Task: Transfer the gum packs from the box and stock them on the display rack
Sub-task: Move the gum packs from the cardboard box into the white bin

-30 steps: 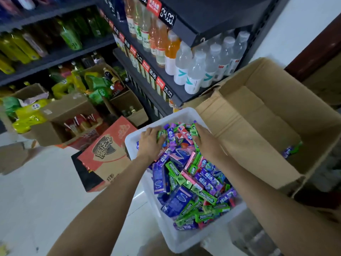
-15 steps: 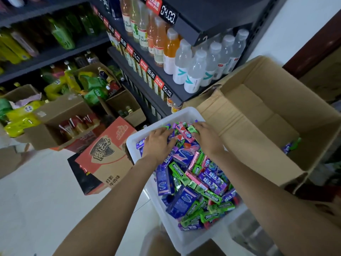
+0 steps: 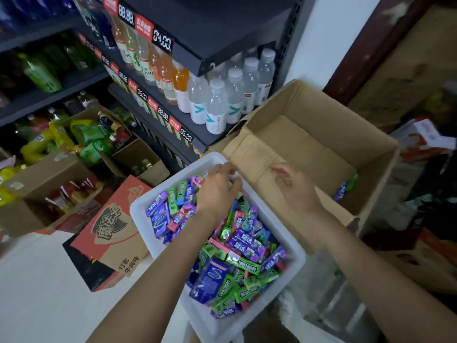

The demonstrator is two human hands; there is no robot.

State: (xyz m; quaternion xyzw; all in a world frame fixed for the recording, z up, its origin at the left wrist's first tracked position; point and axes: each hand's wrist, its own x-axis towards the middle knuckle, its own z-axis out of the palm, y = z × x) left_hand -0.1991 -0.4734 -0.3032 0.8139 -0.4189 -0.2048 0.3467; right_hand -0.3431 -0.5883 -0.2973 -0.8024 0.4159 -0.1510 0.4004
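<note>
L hand over white bin of gum packs, fingers curled; grip unclear. R hand at 3 o'clock over cardboard box flap, fingers loosely apart, empty.

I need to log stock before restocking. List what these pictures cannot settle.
- Head view: the left hand covers the far gum packs in the white bin; its grasp is hidden.
- The packs in the cardboard box corner are blurred and part-hidden by its wall.
- Right hand motion-blurred.
- No gum rack identifiable.

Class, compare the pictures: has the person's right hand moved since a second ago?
Yes. The right hand has left the gum packs in the white bin and now hangs over the cardboard box flap.
</note>
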